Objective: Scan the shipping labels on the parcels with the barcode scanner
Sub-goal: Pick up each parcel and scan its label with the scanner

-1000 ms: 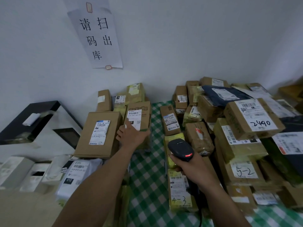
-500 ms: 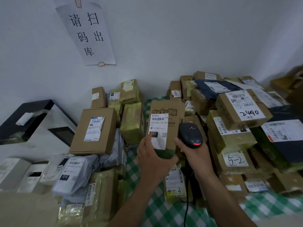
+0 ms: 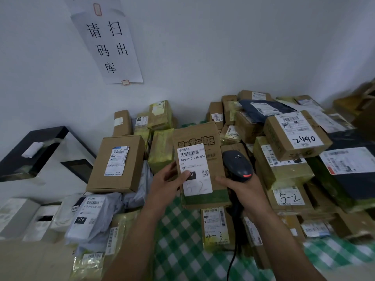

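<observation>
Left hand (image 3: 166, 185) holds a brown cardboard parcel (image 3: 195, 136) upright above the green-and-white checked cloth (image 3: 178, 252), thumb pressed across the lower left of its shipping label (image 3: 193, 165), remaining fingers hidden behind the carton. The label faces the camera, reads 010-010-L30-551 beneath a barcode and carries a faint handwritten 5-2 near its lower edge. Right hand (image 3: 245, 191) is curled round the handle of the black barcode scanner (image 3: 236, 165); the scanner head stands just beside the parcel's right edge, with a red light showing at its near end. One digit of this hand extends toward the parcel's lower right side; contact cannot be confirmed. A dark cable (image 3: 230, 260) drops from the scanner across the cloth. To the left, a flat brown box (image 3: 129, 175) with 1 white label lies on a heap of grey mailer bags (image 3: 91, 218) marked 010. To the right, stacked cartons include a box marked 2490 (image 3: 304, 126) and, lower down, a box marked 5-2 (image 3: 288, 207). A yellow-taped parcel marked 4-3 (image 3: 215, 232) lies on the cloth directly below the held carton. A black-and-white machine (image 3: 50, 159) sits at far left. A paper sign (image 3: 109, 43) with 5 printed characters is taped to the white wall.
</observation>
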Action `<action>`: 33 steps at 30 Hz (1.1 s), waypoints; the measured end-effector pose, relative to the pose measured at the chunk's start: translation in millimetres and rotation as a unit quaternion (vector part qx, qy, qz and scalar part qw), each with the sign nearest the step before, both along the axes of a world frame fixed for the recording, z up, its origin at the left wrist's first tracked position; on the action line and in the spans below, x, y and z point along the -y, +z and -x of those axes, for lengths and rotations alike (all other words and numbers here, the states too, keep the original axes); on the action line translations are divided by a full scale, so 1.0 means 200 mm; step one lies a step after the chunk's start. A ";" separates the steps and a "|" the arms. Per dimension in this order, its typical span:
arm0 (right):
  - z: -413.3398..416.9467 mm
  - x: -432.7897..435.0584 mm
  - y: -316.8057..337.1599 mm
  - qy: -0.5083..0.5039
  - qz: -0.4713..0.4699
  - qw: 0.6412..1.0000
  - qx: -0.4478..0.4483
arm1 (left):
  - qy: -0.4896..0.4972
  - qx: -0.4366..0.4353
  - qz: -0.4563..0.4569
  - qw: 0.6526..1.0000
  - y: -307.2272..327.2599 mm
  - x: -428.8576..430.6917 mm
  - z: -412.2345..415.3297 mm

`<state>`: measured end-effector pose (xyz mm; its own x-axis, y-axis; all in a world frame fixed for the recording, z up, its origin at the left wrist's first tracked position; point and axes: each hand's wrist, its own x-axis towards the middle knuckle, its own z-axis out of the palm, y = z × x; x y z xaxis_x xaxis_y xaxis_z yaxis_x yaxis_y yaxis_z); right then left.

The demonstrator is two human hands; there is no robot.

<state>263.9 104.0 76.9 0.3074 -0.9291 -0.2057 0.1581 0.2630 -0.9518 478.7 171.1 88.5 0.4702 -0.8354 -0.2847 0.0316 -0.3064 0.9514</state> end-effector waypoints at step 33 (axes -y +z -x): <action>-0.20 -0.11 0.14 0.154 0.073 0.970 -0.172 | 0.140 0.171 0.097 0.970 -0.24 0.23 -0.16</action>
